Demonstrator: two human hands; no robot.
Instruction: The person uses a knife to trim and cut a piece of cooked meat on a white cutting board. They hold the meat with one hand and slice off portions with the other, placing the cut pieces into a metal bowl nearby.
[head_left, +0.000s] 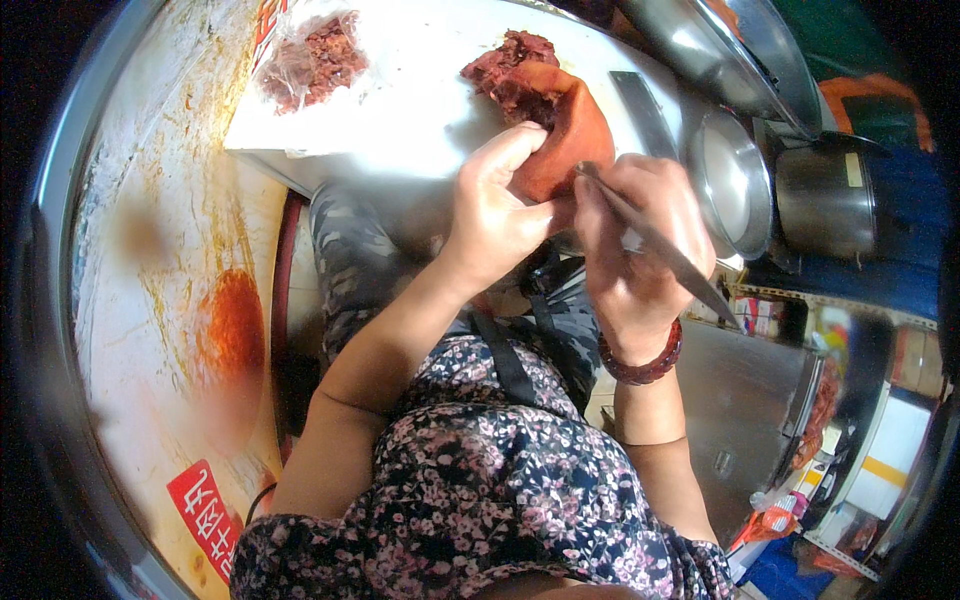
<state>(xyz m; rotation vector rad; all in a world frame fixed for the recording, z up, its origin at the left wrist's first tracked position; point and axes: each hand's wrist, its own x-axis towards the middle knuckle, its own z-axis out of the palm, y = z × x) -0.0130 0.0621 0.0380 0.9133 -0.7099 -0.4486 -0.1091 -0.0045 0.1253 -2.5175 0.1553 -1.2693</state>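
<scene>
My left hand (495, 202) grips a piece of cooked, reddish-brown meat with smooth skin (577, 127), thumb pressed at its torn, dark inner side. In my right hand (645, 240) is a narrow, dark metal knife (675, 259). One end of it is close to the skin, and its pointed end slants back past my wrist. Just beyond the held piece, dark red shredded meat (517, 56) lies on the white tabletop (405, 97); whether the two are joined I cannot tell. Chopped meat in a clear plastic bag (319, 64) rests at the far left.
A flat dark metal blade (641, 112) lies on the table's right side. Beyond that edge are a steel bowl (727, 184), a steel pot (825, 199) and a large metal basin (720, 45). A stained white surface (150, 300) runs along my left. Shelves with packages (885, 450) stand at lower right.
</scene>
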